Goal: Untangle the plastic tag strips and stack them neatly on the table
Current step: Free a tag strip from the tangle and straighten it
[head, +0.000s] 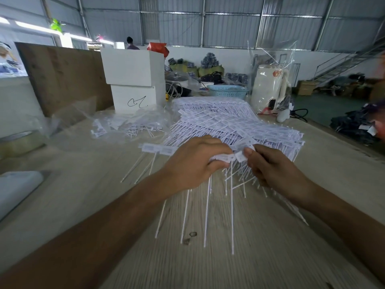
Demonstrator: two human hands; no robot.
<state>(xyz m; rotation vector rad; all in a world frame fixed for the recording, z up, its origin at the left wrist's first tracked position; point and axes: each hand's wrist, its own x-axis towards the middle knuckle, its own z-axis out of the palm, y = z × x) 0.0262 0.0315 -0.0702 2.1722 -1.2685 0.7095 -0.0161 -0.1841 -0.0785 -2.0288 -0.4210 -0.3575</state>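
Evidently sorting: the left hand [193, 163] curls around a bunch of tag strips [224, 158] by their flat heads so the tails hang free, while the right hand [270, 167] pinches one head to tease it loose, just before the big stack [225, 122] on the wooden table [270, 257].

Bare pale wood-grain table [260, 257] lies open on the near side. Beyond, a broad heap of white plastic tag strips [225, 124] blocks the middle, crumpled clear plastic bags [87, 115] crowd the left, and stacked white boxes [133, 80] wall the far side.
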